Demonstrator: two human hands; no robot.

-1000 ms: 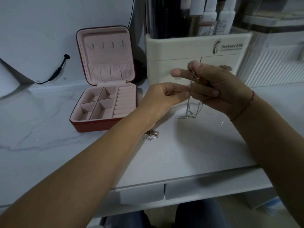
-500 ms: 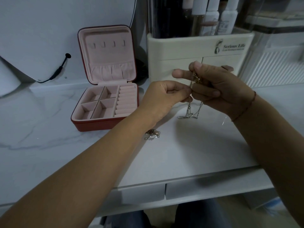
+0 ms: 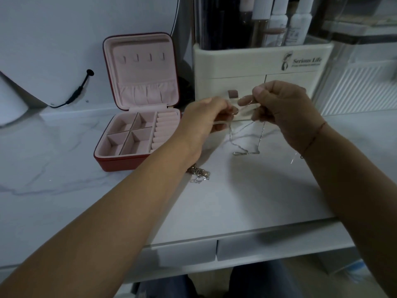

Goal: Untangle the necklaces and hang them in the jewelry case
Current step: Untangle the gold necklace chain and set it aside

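A thin silver necklace (image 3: 245,145) hangs in loops between my two hands, its lowest part touching the white table. My left hand (image 3: 206,117) pinches one stretch of the chain. My right hand (image 3: 279,104) pinches another stretch a little higher and to the right. A small tangle of further chains (image 3: 199,174) lies on the table just below my left wrist. The red jewelry case (image 3: 137,134) stands open at the left, pink inside, with a row of hooks (image 3: 142,58) in its raised lid.
A cream cosmetics organiser (image 3: 257,69) holding bottles stands right behind my hands. A clear ribbed box (image 3: 361,87) is at the right. A black cable (image 3: 79,89) hangs at the far left. The table's front edge (image 3: 236,233) has drawers below.
My hands have drawn apart, the left going left and the right going right, and the chain between them has spread out from a bunch into wider loops.
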